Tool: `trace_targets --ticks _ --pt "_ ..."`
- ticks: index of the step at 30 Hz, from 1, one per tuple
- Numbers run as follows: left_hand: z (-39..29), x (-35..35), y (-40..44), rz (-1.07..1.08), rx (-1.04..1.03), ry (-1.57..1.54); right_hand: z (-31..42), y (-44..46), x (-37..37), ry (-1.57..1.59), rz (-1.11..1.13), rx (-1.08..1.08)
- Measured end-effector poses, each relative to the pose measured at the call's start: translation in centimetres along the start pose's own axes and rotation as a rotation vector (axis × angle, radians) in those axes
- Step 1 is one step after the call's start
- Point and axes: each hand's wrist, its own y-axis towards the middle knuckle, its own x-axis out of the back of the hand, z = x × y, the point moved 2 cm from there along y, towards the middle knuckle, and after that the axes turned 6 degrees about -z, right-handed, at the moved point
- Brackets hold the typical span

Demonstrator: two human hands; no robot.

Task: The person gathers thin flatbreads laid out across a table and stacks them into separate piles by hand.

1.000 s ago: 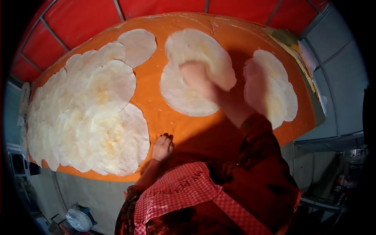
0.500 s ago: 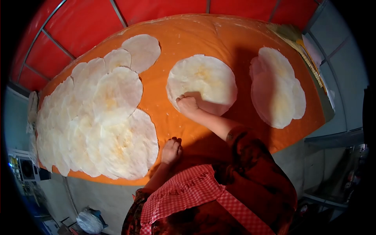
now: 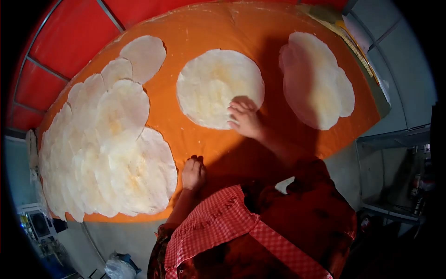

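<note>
While right hand (image 3: 244, 119), fingers slightly spread, reaches over near rim of middle round sheet (image 3: 213, 83), left hand (image 3: 193, 174) curls its fingers by front edge of tabletop (image 3: 211, 146). Overlapping sheets (image 3: 104, 149) spread toward left edge; smaller cluster (image 3: 320, 83) lies toward right edge.

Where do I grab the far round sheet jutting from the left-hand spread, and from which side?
Pinch the right-hand rim of the far round sheet, coming in low from the right over the orange cloth. That rim lies flat and free, while the lower left edge meets a neighbouring sheet. It looks thin, so probably lift gently.
</note>
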Motion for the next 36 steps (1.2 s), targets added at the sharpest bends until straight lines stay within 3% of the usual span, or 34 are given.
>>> trace_targets --ticks 2,10,16,18,22,23,24,25,26,27,28,31,36 --pt "0.0 -0.2 -0.4 -0.004 0.0 0.007 -3.0 -1.5 1.6 -0.124 -0.037 0.163" --pt "0.2 -0.8 -0.5 -0.021 -0.092 0.045 -6.1 -1.8 1.4 -0.371 -0.182 0.278" --pt "-0.1 -0.7 -0.4 -0.014 -0.099 0.034 -6.9 2.5 1.2 -0.208 -0.094 0.308" --pt "-0.3 -0.7 -0.3 -0.023 -0.094 -0.012 -6.9 7.2 2.3 -0.073 -0.305 0.281" --pt "-0.3 -0.7 -0.4 -0.024 -0.095 0.026 -10.0 19.1 9.7 -0.096 -0.29 -0.173" --pt "-0.3 -0.7 -0.5 -0.023 -0.091 0.021 -11.3 19.8 12.9 0.095 -0.365 -0.205" --pt "-0.3 -0.7 -0.3 -0.023 -0.085 0.015 -12.6 20.6 15.1 0.528 -0.455 -0.281" --pt "-0.4 -0.5 -0.1 -0.03 -0.111 0.007 -13.9 20.7 17.6 0.429 -0.522 -0.449" --pt "-0.5 -0.5 0.1 -0.035 -0.113 0.018 -19.9 21.3 16.7 0.45 -0.602 -0.529" --pt "-0.5 -0.5 0.2 -0.039 -0.11 0.03 -20.6 20.0 18.2 0.639 -0.621 -0.667" --pt "-0.6 -0.5 0.0 -0.043 -0.1 0.042 -15.6 17.5 20.8 1.007 -0.718 -0.865" --pt "0.0 -0.6 -0.4 -0.012 -0.059 0.039 -23.1 12.6 21.0 0.993 -0.803 -0.897" --pt "0.3 0.1 -0.2 -0.049 -0.078 0.047 -34.5 5.2 18.3 0.71 -0.77 -0.924"
